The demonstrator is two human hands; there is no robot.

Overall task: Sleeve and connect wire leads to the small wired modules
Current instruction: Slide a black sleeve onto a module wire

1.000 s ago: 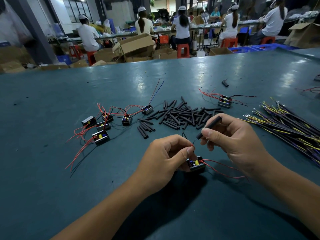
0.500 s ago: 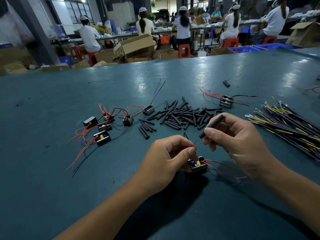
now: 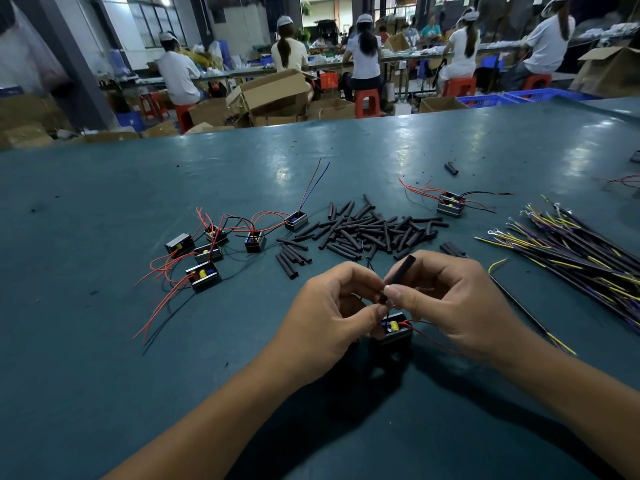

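The black sleeve [image 3: 398, 278] stands tilted between the two hands, its upper end free and its lower end right above a small module [image 3: 396, 329] on the green table [image 3: 104, 358]. The right hand [image 3: 450, 306] pinches the sleeve between thumb and forefinger. The left hand [image 3: 329, 317] is curled just beside it, fingertips meeting at the sleeve's lower end; what it pinches there (a thin lead, perhaps) is too small to tell. The two hands touch over the module, whose red wires [image 3: 433, 341] trail out under the right hand.

Beyond the module lies a loose pile of sleeves [image 3: 374, 230], with a few more [image 3: 292, 259] set side by side to the left of the pile. Further left of the module sits a group of modules [image 3: 207, 251] with red leads spread over the table, and one module [image 3: 296, 220] near the pile holds a red and a blue wire upright. Another module [image 3: 450, 204] rests beyond the pile to the right. Right of the module lies a bundle of wires [image 3: 571, 247] in black, yellow and purple. One single wire [image 3: 519, 306] lies near the right hand.

At the far benches, well apart from the module, seated workers [image 3: 363, 53] sit among cardboard boxes [image 3: 273, 88].
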